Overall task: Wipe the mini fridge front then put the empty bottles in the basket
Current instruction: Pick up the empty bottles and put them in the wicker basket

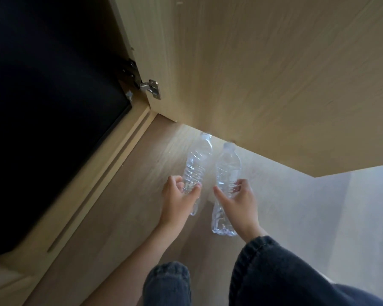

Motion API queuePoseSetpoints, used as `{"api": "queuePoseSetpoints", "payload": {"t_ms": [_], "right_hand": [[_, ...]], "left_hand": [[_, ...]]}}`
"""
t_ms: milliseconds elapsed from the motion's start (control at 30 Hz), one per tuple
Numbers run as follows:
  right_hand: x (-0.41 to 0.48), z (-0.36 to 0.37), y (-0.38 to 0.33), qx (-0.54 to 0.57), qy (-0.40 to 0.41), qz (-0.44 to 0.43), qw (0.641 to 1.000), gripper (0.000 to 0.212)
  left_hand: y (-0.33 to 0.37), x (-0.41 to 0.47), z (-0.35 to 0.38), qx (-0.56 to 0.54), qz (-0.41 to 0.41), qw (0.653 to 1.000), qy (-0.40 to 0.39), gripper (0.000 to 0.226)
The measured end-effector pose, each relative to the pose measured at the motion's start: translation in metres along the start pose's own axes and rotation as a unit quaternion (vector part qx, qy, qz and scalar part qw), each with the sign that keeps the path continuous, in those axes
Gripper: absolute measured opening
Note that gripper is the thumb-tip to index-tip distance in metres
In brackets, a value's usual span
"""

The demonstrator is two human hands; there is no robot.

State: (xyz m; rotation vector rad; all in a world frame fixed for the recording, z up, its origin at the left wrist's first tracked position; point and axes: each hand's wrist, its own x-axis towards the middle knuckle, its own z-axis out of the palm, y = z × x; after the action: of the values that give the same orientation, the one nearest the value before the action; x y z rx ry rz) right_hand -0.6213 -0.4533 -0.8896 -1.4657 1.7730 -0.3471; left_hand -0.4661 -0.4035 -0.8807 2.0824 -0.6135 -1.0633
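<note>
Two clear, empty plastic bottles are over the pale wood floor, caps pointing toward the open cabinet door. My left hand is wrapped around the lower body of the left bottle. My right hand grips the middle of the right bottle, whose crumpled base shows below my fingers. The black mini fridge front fills the left side, set inside a light wood cabinet. No basket is in view.
The open wooden cabinet door hangs from a metal hinge and stands just beyond the bottle caps. A wooden cabinet sill runs diagonally along the fridge. Dark sleeves cover my forearms at the bottom.
</note>
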Motion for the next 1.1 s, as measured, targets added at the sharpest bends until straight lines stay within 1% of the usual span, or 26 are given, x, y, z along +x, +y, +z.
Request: {"api": "queuePoseSetpoints", "payload": {"t_ms": [67,167,233,367,433,500,600,667,733,833,967,1100], "right_hand": [[-0.012,-0.004,-0.01,0.023,-0.002,0.011,1.0,0.068],[-0.033,-0.017,-0.034,0.034,-0.014,0.008,0.999,0.07],[-0.046,-0.031,-0.052,0.031,-0.021,0.005,0.999,0.067],[-0.073,-0.072,-0.097,0.018,-0.031,-0.007,0.999,0.068],[-0.091,-0.098,-0.123,0.02,-0.03,-0.013,0.999,0.068],[-0.112,-0.128,-0.152,0.025,-0.037,-0.012,0.999,0.067],[-0.153,-0.182,-0.204,0.041,-0.043,-0.009,0.998,0.068],[-0.184,-0.222,-0.242,0.054,-0.045,0.0,0.997,0.065],[-0.219,-0.268,-0.281,0.074,-0.046,0.006,0.996,0.056],[-0.271,-0.338,-0.341,0.1,-0.035,-0.004,0.994,0.044],[-0.331,-0.425,-0.421,0.131,-0.021,-0.026,0.991,0.04],[-0.38,-0.49,-0.481,0.152,-0.024,-0.07,0.986,0.04]], "left_hand": [[0.004,-0.014,-0.007,-0.025,-0.037,0.999,-0.01,0.053],[0.018,-0.041,-0.024,-0.023,-0.055,0.998,-0.021,0.056],[0.034,-0.059,-0.036,-0.024,-0.067,0.997,-0.018,0.056],[0.079,-0.092,-0.068,-0.031,-0.071,0.997,-0.008,0.049],[0.11,-0.11,-0.089,-0.042,-0.063,0.997,-0.007,0.037],[0.145,-0.13,-0.112,-0.037,-0.05,0.998,-0.008,0.029],[0.205,-0.174,-0.15,-0.049,-0.047,0.998,-0.007,0.029],[0.248,-0.211,-0.179,-0.063,-0.057,0.996,-0.009,0.04],[0.294,-0.255,-0.211,-0.068,-0.057,0.996,-0.005,0.048],[0.364,-0.317,-0.262,-0.055,-0.031,0.998,0.005,0.042],[0.457,-0.39,-0.322,-0.064,-0.006,0.998,0.019,0.042],[0.524,-0.447,-0.365,-0.073,0.04,0.996,0.017,0.037]]}}
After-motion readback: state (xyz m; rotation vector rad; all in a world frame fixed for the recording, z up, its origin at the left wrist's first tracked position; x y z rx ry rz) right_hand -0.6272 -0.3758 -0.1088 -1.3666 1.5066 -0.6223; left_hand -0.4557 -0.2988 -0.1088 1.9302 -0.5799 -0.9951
